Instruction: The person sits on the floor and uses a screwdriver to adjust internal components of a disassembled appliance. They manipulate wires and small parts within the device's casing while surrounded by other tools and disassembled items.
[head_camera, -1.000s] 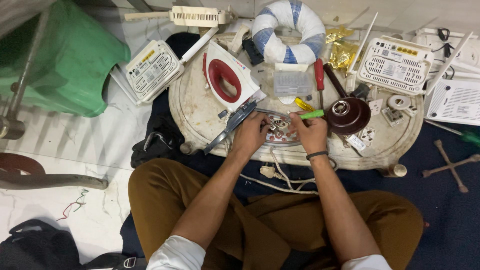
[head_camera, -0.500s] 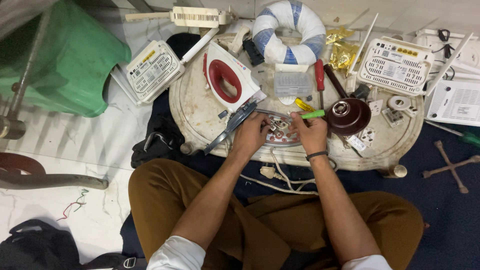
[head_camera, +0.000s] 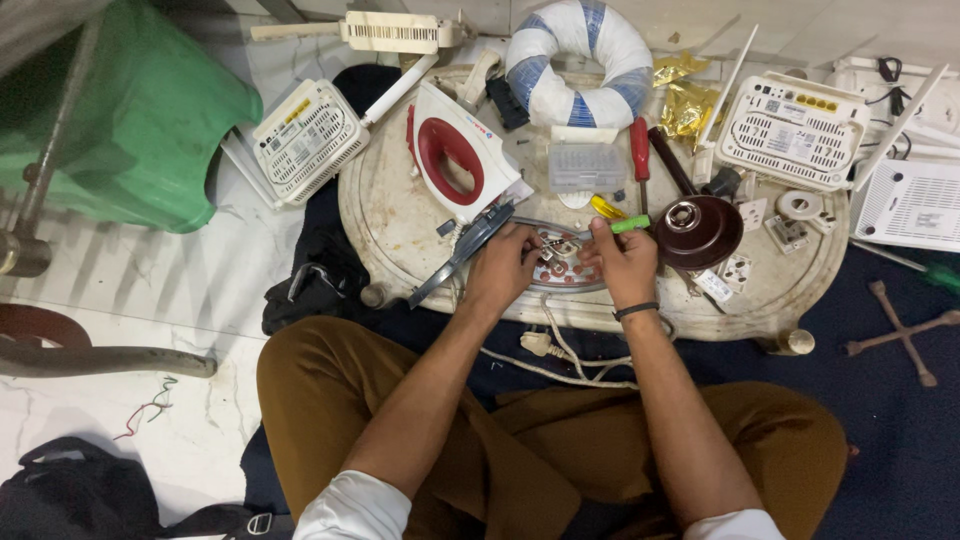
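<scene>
Left hand (head_camera: 503, 268) pinches the near-left edge of the iron soleplate (head_camera: 562, 264) lying on the round table (head_camera: 400, 230). Right hand (head_camera: 622, 262) is clamped on a green-handled screwdriver (head_camera: 627, 225), its tip on the soleplate; the iron's red-and-white shell (head_camera: 455, 160) lies far-left.

Worktop (head_camera: 400, 230): set on the floor before the seated person.
Soleplate (head_camera: 565, 265): at the near edge, under both hands.
Left hand (head_camera: 503, 265): on the soleplate's left part.
Right hand (head_camera: 622, 262): on its right part, with a screwdriver (head_camera: 625, 225) in it.
Iron housing (head_camera: 455, 160): behind the left hand.
Round base (head_camera: 697, 232): just right of the right hand.
Padded ring (head_camera: 578, 60): at the far edge.
Router (head_camera: 305, 140): left, overhanging the worktop.
</scene>
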